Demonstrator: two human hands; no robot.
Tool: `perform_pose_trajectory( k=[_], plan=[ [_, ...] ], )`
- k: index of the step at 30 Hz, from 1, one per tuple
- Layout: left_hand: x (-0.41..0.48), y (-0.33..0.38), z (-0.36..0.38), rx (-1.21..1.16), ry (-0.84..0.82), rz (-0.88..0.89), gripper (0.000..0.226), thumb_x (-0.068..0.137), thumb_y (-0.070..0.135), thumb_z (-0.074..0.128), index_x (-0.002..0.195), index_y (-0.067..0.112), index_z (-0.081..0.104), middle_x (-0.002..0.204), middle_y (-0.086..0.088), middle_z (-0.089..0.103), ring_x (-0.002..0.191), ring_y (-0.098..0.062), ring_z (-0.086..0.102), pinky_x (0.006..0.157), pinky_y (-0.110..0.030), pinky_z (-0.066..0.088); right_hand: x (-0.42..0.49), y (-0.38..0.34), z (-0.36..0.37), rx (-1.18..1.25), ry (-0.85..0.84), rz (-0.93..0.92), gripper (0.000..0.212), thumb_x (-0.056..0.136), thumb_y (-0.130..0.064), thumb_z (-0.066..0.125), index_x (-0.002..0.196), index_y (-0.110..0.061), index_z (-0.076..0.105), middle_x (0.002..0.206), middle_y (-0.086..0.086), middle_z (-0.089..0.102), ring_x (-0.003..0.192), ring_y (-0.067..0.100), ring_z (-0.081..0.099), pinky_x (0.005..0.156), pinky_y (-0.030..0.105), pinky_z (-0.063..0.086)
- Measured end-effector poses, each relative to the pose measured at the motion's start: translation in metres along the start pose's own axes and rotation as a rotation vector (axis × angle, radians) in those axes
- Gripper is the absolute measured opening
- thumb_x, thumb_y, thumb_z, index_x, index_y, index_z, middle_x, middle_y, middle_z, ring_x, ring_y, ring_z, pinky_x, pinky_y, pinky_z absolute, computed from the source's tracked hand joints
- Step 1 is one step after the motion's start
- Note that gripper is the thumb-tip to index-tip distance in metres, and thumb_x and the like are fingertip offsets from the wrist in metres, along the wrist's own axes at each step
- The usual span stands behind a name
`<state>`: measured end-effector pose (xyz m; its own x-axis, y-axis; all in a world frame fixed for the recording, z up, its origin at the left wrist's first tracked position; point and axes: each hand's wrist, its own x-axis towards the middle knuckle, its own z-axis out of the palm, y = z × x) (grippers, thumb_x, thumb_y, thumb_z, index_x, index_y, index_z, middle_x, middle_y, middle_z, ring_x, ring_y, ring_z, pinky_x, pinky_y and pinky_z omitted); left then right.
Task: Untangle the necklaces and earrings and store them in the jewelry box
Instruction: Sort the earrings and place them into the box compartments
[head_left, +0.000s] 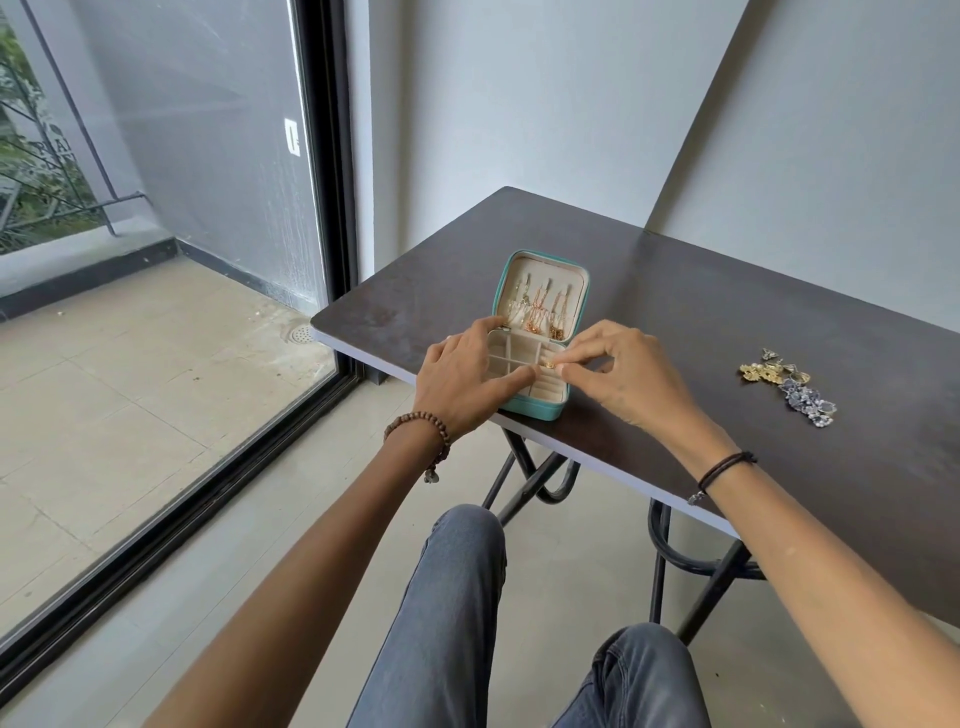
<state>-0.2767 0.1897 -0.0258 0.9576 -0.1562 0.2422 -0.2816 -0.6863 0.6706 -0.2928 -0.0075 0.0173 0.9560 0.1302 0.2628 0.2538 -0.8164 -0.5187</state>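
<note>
Storing step: right hand pinches earring over box; left hand flat, fingers straight, steadying. Next, likely: seat it, fetch from pile.

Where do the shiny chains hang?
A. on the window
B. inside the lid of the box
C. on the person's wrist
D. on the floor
B: the chains hang in a row against the inside of the open lid of the box.
</note>
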Motion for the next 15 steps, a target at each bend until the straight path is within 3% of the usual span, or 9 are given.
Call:
perform_pose_trajectory(
  k=[8,15],
  plan=[
    [0.000,0.002,-0.002,0.006,-0.008,0.001,0.068,0.087,0.060,0.056,0.142,0.025,0.038,0.140,0.004,0.052,0.128,-0.017,0.047,0.107,-0.035,0.030,-0.010,0.003,0.009,0.044,0.074,0.001,0.014,0.089,-0.025,0.072,0.101,-0.028,0.079,0.106,-0.012,0.063,0.092,-0.005,0.060,0.071,0.004,0.041],
    [-0.006,0.008,-0.004,0.056,0.081,0.032,0.054,0.089,0.056,0.057,0.130,0.021,0.051,0.133,0.003,0.050,0.121,-0.015,0.044,0.091,-0.027,0.029,-0.019,0.005,0.007,0.078,0.135,0.008,0.013,0.089,-0.024,0.073,0.101,-0.024,0.078,0.101,-0.011,0.066,0.085,-0.002,0.063,0.068,0.002,0.041]
  ],
)
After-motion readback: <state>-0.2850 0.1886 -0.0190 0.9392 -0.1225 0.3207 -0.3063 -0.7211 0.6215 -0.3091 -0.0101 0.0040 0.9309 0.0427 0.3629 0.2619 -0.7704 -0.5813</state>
